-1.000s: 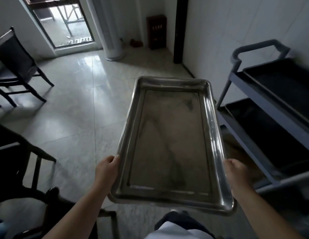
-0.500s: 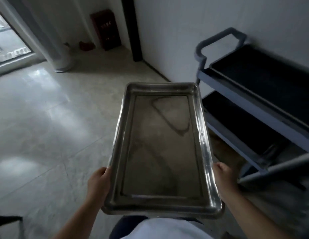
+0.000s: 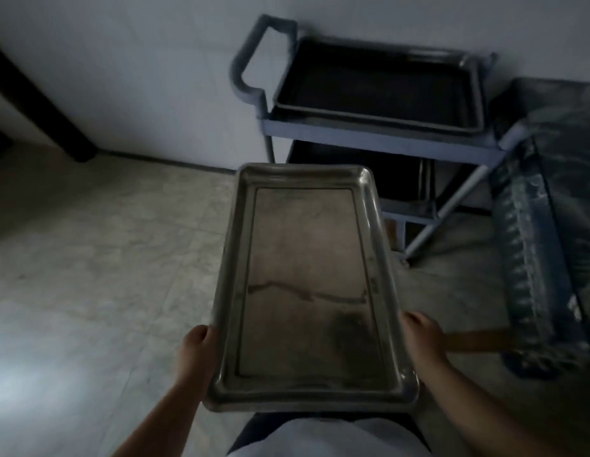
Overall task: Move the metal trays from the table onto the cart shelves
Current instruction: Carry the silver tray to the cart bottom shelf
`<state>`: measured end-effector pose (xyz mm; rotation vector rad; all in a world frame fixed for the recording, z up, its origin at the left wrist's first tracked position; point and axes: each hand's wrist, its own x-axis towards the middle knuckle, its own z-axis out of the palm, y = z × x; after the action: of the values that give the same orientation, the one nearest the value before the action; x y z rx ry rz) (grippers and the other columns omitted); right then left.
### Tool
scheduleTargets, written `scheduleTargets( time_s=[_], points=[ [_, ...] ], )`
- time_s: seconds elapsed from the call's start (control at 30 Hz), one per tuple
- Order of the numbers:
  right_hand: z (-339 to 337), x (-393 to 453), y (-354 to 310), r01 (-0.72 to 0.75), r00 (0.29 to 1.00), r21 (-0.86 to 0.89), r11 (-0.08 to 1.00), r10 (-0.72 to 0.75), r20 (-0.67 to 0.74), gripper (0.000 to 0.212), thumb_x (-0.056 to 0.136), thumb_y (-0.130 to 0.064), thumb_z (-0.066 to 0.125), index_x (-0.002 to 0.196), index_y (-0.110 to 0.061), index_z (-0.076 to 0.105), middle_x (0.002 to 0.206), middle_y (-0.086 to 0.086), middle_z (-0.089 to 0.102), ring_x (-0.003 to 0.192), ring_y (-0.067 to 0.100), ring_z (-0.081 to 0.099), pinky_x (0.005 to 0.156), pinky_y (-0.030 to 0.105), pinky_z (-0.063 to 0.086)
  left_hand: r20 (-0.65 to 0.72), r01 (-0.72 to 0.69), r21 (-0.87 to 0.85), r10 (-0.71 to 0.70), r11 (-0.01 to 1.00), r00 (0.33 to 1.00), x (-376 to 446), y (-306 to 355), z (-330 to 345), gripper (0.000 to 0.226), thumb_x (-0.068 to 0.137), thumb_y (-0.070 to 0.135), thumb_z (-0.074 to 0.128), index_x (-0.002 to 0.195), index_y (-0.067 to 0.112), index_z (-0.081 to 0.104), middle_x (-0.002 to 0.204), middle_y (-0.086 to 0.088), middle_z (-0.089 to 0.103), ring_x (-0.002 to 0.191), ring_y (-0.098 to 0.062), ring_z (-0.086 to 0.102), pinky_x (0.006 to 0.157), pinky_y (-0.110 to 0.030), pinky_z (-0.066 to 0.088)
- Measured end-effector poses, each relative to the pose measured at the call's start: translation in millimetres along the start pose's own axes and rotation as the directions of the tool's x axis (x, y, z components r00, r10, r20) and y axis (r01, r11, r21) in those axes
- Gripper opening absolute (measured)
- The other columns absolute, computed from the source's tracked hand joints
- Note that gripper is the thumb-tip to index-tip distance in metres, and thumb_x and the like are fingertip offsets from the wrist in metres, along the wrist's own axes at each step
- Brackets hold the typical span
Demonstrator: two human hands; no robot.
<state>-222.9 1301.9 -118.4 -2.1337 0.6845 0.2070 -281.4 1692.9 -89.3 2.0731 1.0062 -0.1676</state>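
Note:
I hold an empty rectangular metal tray (image 3: 306, 285) level in front of me, its long side pointing away. My left hand (image 3: 196, 352) grips its left rim near the close end, and my right hand (image 3: 420, 334) grips the right rim. Straight ahead against the white wall stands the grey-blue cart (image 3: 379, 133). A dark tray (image 3: 379, 90) lies on its top shelf. The lower shelf (image 3: 359, 176) is dark and partly hidden behind my tray's far end.
The cart's handle (image 3: 254, 57) sticks up at its left end. A blue patterned piece of furniture (image 3: 550, 242) stands close on the right of the cart. A dark door frame (image 3: 39, 103) runs along the wall at left. Pale tiled floor (image 3: 105, 258) spreads to the left.
I have turned right with the tray, so the cart has swung from the right edge to straight ahead. The doorway and chairs have left the view.

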Motion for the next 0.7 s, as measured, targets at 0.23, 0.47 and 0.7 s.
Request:
scheduleTargets(
  time_s=[0.23,0.47,0.7],
  points=[
    [-8.4,-25.7,31.3,-0.149,0.986,0.087,0.985,0.155,-0.062,0.028,0.096,-0.022,0.059,0.072,-0.008,0.063,0.067,0.008,0.057,0.074,0.031,0.054,0.064,0.036,0.034,0.152,-0.113,0.081,0.1,0.99,0.983,25.4,21.3,12.3,0.036,0.098,0.028,0.051,0.072,0.007,0.066,0.071,-0.017,0.065,0.062,-0.026,0.057,0.054,-0.033,0.041],
    [-17.9,-15.0,59.4,-0.218,0.969,0.109,0.97,0.229,-0.094,0.028,0.096,-0.017,0.055,0.077,0.001,0.065,0.075,0.017,0.06,0.075,0.03,0.054,0.068,0.037,0.037,0.223,-0.134,0.123,0.104,0.983,0.969,27.3,26.3,61.5,0.035,0.1,0.029,0.05,0.076,0.009,0.067,0.072,-0.014,0.066,0.069,-0.03,0.062,0.064,-0.038,0.05],
    [-8.1,-12.4,99.8,-0.352,0.932,0.118,0.929,0.359,-0.043,0.029,0.097,-0.023,0.049,0.075,-0.009,0.063,0.072,0.011,0.06,0.066,0.022,0.053,0.058,0.029,0.038,0.243,-0.118,0.232,0.06,0.965,0.968,27.7,10.0,95.8,0.033,0.099,0.026,0.049,0.074,0.013,0.065,0.071,-0.011,0.064,0.065,-0.026,0.06,0.056,-0.032,0.046]
  ],
)
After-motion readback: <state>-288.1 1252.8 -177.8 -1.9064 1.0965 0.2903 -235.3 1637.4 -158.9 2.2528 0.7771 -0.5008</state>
